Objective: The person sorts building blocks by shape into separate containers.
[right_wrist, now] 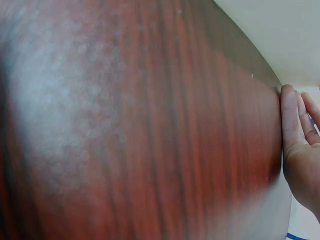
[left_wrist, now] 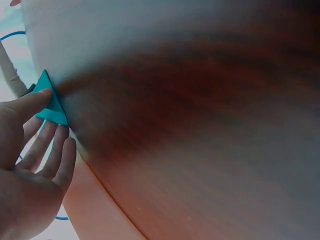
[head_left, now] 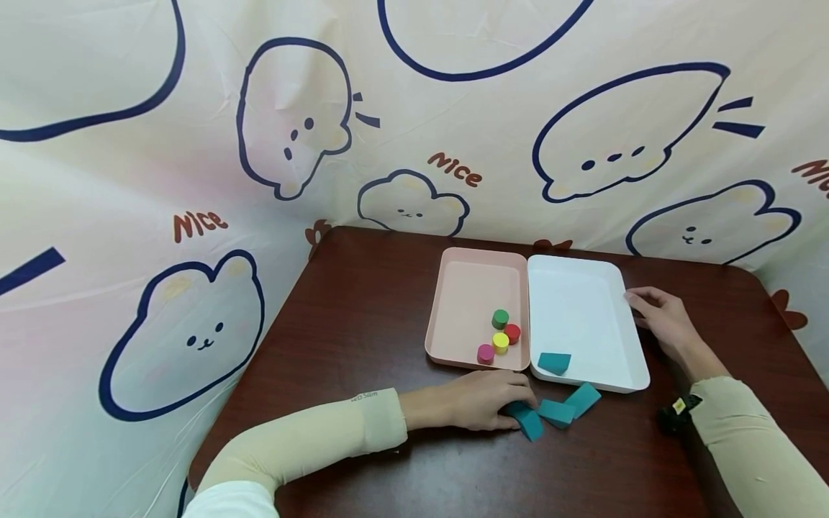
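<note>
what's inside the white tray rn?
One teal block, in the near-left corner of the white tray. No other object shows inside. The patch of tray floor directly under that block is covered, so can't tell what's there.

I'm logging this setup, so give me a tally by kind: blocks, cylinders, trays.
Teal blocks: 4, including the one pinched in the left hand
Cylinders: 4, each a different colour
Trays: 2
Total: 10

The table (head_left: 363, 309) bears a left tray (head_left: 476, 295) containing four cylinders (head_left: 501, 343) and a right tray (head_left: 576, 309) containing one block (head_left: 554, 363), three blocks (head_left: 555, 413) lying nearer.
</note>
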Available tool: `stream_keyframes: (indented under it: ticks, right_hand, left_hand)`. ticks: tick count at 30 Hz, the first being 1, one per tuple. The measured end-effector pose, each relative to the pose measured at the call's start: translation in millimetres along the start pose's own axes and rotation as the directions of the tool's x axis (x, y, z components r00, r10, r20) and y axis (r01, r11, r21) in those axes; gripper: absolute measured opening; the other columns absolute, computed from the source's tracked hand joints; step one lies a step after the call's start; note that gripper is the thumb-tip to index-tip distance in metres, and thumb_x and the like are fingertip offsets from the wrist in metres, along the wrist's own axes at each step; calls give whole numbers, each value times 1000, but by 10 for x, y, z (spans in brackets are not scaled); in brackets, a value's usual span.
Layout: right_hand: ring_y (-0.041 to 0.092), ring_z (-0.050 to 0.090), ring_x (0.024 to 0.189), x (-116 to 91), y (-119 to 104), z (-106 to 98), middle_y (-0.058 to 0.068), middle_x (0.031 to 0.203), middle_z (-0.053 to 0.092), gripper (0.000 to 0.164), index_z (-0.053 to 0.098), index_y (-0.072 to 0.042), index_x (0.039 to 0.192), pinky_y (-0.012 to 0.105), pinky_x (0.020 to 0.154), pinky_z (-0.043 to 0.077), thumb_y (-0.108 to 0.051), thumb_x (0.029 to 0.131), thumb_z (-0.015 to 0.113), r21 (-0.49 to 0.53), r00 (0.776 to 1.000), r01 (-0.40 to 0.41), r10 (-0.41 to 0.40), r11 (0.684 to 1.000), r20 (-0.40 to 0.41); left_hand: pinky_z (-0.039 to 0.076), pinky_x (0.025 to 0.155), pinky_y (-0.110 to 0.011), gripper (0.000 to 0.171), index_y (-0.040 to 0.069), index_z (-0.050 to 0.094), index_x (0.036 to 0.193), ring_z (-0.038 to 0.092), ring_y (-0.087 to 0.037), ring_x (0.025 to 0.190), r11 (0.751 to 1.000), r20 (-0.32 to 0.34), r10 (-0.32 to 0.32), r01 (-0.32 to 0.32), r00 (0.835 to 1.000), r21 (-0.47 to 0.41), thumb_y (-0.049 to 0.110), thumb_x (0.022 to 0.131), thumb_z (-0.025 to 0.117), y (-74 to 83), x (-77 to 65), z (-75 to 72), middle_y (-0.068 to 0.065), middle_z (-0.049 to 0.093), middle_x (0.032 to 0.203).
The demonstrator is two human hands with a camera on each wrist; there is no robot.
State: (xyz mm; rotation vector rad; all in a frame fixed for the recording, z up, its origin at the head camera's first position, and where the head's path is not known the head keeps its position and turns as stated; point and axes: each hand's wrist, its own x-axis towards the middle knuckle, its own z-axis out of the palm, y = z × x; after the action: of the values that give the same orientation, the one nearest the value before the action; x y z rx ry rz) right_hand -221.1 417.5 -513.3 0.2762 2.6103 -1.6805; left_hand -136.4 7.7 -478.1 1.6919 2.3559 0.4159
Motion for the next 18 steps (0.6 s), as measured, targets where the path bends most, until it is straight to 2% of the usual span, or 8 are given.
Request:
stream_keyframes:
  ticks: [5, 13, 18]
  right_hand:
    - [-5, 63, 92, -2, -8, 0, 2, 127, 54, 58, 56, -1, 139, 16, 77, 59, -49, 107, 59, -4, 1000, 3, -3, 1000, 1]
    - [-5, 64, 92, -4, -6, -3, -6, 120, 56, 56, 57, -2, 138, 16, 77, 59, -49, 107, 59, 1, 1000, 6, -6, 1000, 0]
    - [-5, 63, 92, -17, -7, 0, -4, 122, 55, 55, 57, -4, 137, 16, 77, 59, -49, 107, 59, -3, 1000, 4, -4, 1000, -2]
  left_hand:
    - [41, 96, -6, 34, 21, 70, 130, 53, 2, 110, 1000, -7, 8, -8, 1000, -28, 32, 100, 78, -15, -6, -4, 10, 63, 127]
    - [41, 91, -3, 36, 21, 70, 128, 55, 4, 106, 997, -27, 22, -24, 999, -68, 39, 98, 78, -46, 3, -25, 12, 62, 120]
    - [41, 87, -2, 40, 20, 70, 129, 54, 4, 102, 994, -44, 27, -32, 999, -105, 41, 96, 80, -56, 1, -80, 11, 62, 118]
